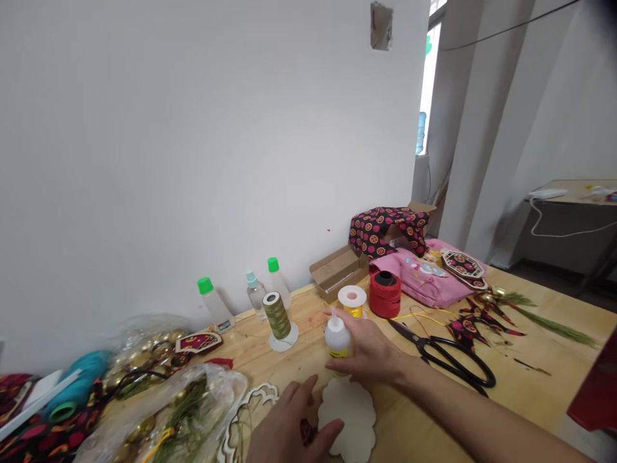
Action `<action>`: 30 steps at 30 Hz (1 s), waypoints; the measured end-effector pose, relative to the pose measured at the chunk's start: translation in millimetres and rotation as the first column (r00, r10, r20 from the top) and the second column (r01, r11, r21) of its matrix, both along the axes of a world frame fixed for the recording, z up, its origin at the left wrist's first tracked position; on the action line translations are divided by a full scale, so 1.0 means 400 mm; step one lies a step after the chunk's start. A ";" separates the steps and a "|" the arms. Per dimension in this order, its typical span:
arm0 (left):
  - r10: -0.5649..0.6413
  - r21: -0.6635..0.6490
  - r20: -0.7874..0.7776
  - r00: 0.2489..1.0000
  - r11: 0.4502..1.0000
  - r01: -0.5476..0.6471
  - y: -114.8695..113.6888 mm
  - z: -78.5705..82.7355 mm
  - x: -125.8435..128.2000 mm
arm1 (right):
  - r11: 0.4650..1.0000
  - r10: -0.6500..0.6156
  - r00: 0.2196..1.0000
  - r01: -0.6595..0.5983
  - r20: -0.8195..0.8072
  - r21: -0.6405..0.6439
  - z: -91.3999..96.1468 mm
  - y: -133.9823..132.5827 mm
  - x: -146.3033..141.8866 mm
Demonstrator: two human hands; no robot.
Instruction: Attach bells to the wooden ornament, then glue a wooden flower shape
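At lower centre, our right hand (pixel 373 354) gripped the glue bottle (pixel 337 337) upright, while our left hand (pixel 289 427) lay flat, steadying the scalloped cutout (pixel 354 411) on the tabletop (pixel 530 392).

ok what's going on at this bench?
A person works at a wooden table. The right hand grips a small white glue bottle, held upright just beyond a cream scalloped cutout. The left hand rests on that cutout's edge. Black scissors lie to the right, and a red spool stands behind.
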State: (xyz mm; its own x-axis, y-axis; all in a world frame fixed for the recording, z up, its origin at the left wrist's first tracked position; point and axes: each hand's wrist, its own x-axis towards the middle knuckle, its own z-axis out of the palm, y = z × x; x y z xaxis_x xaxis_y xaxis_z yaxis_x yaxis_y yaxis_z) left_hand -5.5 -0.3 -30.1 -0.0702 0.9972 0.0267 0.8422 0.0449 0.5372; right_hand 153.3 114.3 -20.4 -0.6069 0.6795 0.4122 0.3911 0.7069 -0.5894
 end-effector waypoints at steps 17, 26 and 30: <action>0.042 0.326 0.344 0.938 0.932 -0.161 -0.026 0.047 0.045 | 0.960 0.255 0.965 -0.260 0.066 0.105 0.020 -0.093 -0.035; 0.185 0.172 0.769 0.612 0.862 -0.477 -0.025 0.059 0.031 | 0.640 0.249 0.856 -0.496 -0.453 -0.587 0.020 -0.078 -0.043; 0.180 0.205 0.795 0.579 0.818 -0.537 -0.025 0.070 0.034 | 0.400 0.033 0.729 -0.637 -0.684 -0.659 -0.019 -0.085 -0.080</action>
